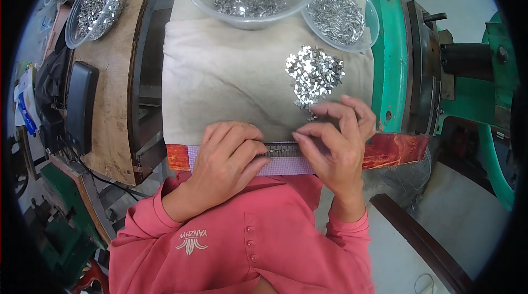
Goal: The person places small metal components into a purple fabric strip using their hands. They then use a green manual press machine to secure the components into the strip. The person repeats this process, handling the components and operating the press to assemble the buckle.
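The left hand (226, 151) touches a dark metal strip (283, 150) at the cloth's (220, 68) near edge. The right hand (342, 148) hovers beside the pile of shiny metal chips (314, 73) on the cloth, near two clear tubs. Each grip's fingertips are close; whether either pinches a chip, I cannot tell.

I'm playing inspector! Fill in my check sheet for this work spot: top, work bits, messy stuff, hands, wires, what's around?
Surface: creased pale cloth
Job's things: shiny metal pile, narrow dark strip, large clear tub and small clear tub, both holding metal bits
Clutter: black case and another tub on wooden bench, left
Hands: left hand near the strip's left end, right hand near its right; grips unclear
Cables: dark cable beside the bench
Surroundings: green machine at right
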Tool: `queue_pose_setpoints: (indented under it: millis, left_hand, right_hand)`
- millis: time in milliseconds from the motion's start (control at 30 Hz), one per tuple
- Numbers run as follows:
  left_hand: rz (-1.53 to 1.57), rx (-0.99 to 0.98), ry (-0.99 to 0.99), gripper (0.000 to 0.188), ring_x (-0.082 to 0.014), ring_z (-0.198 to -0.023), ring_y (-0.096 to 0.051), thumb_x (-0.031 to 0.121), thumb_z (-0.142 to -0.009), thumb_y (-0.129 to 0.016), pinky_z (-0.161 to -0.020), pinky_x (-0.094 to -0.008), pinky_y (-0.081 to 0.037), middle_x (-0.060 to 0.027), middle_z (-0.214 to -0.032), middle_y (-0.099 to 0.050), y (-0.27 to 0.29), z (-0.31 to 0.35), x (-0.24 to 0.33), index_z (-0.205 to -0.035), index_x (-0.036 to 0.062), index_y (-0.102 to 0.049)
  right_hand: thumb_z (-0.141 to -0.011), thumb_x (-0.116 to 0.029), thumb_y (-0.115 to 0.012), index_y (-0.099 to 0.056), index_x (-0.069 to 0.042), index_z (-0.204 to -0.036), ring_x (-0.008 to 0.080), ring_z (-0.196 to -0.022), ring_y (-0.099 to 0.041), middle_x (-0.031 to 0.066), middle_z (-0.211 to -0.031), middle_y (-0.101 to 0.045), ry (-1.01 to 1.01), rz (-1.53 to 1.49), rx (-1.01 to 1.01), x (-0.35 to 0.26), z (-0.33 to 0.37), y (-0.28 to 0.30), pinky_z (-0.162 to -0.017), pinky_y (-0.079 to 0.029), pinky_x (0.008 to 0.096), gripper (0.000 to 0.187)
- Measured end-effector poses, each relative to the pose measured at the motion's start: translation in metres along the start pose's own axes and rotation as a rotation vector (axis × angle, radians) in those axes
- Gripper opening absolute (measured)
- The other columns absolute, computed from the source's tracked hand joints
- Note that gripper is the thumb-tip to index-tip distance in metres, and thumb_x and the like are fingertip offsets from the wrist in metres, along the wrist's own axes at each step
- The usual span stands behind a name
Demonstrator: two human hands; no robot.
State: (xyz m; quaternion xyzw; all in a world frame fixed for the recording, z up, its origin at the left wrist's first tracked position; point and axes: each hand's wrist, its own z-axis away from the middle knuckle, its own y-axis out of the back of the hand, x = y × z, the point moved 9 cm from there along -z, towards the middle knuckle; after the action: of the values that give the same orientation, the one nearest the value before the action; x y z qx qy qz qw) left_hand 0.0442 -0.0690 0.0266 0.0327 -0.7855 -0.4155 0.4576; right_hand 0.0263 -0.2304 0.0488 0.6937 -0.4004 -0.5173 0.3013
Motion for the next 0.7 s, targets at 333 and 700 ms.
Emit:
queue_pose_setpoints:
  millis: [333,700]
  left_hand:
    - [-0.008,-0.013,-0.019,0.021,-0.0254,-0.097,-0.060,0.013,-0.076,-0.077,-0.087,-0.0393,-0.043,-0.0045,-0.102,-0.062,-0.005,-0.009,0.008,-0.091,0.0076,-0.064]
    - [-0.007,0.025,0.009,0.024,-0.0255,-0.095,-0.061,0.013,-0.073,-0.080,-0.084,-0.0390,-0.042,-0.0038,-0.098,-0.064,-0.007,-0.010,0.010,-0.091,0.0091,-0.065]
  right_hand:
    - [-0.068,-0.019,-0.084,-0.076,-0.022,-0.081,0.0274,-0.121,-0.047,-0.0053,-0.107,-0.068,0.011,0.002,-0.014,-0.010,0.029,-0.003,-0.101,-0.027,0.0409,0.016]
    - [-0.073,-0.019,-0.080,-0.073,-0.019,-0.084,0.0258,-0.122,-0.048,-0.0049,-0.112,-0.065,0.133,0.271,0.091,0.001,-0.016,-0.006,-0.100,-0.028,0.0430,0.013]
